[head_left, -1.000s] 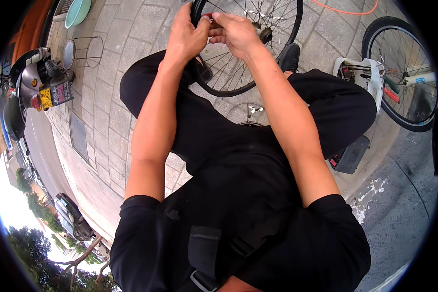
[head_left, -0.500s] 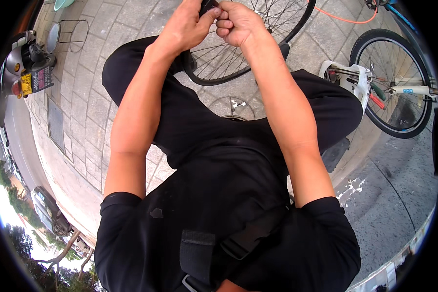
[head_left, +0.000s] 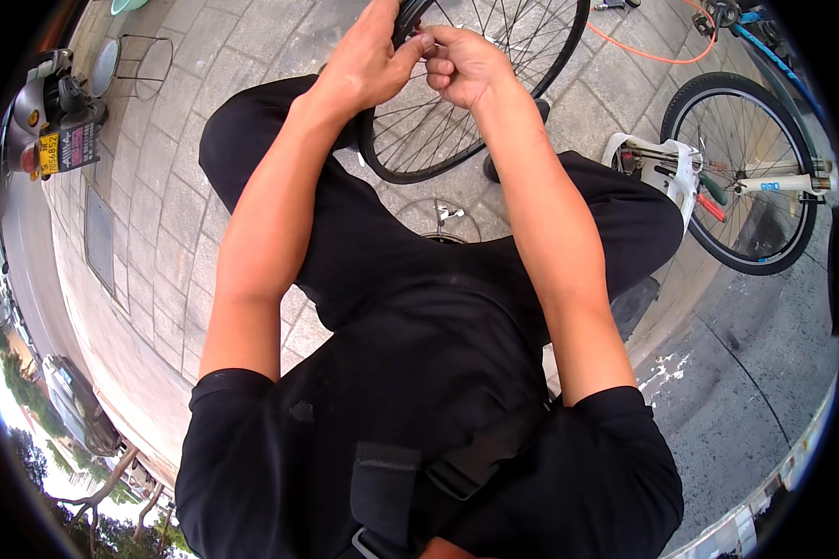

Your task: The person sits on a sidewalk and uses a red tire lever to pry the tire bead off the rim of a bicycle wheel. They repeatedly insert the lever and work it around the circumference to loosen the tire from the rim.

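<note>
A spoked bicycle wheel with a black tyre [head_left: 410, 176] stands between my knees, its upper part cut off by the top edge of the view. My left hand [head_left: 371, 63] closes round the tyre at the wheel's upper left, thumb toward the right hand. Close against it, my right hand [head_left: 469, 67] has its fingers curled and pinched by the same stretch of rim. Whatever those fingertips hold is too small and hidden to make out. Both forearms reach up across my black trousers [head_left: 364, 214].
Right of my knee sits a white container [head_left: 685, 182] with green- and red-handled tools. Behind it is another bicycle wheel [head_left: 804, 154] on a white fork [head_left: 781, 184]. An orange hose [head_left: 653, 58] lies on the paving. A scooter [head_left: 42, 116] and wire-legged stool [head_left: 105, 70] stand left.
The view has shifted, so the wheel and surroundings sit slightly lower. More of the tyre shows beside my left hand. Both hands stay together at the rim.
</note>
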A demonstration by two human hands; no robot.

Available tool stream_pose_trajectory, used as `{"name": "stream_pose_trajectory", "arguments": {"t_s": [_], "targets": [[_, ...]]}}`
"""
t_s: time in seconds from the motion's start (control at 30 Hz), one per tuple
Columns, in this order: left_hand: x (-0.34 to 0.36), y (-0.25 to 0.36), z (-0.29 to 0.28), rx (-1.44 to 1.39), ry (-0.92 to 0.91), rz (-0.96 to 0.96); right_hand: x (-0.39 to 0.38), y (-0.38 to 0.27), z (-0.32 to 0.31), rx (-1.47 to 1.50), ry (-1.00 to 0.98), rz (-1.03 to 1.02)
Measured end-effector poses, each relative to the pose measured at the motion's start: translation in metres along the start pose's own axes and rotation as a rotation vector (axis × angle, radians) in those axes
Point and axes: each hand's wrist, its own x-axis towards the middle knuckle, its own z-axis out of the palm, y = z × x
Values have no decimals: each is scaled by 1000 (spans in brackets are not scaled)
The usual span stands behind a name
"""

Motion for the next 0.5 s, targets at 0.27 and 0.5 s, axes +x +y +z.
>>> {"name": "stream_pose_trajectory", "arguments": {"t_s": [0.27, 0.5], "targets": [[17, 25, -14, 192, -214, -486, -17, 15, 6, -177, -51, -232], [-1, -11, -33, -245, -341, -277, -6, 4, 5, -31, 56, -282]]}}
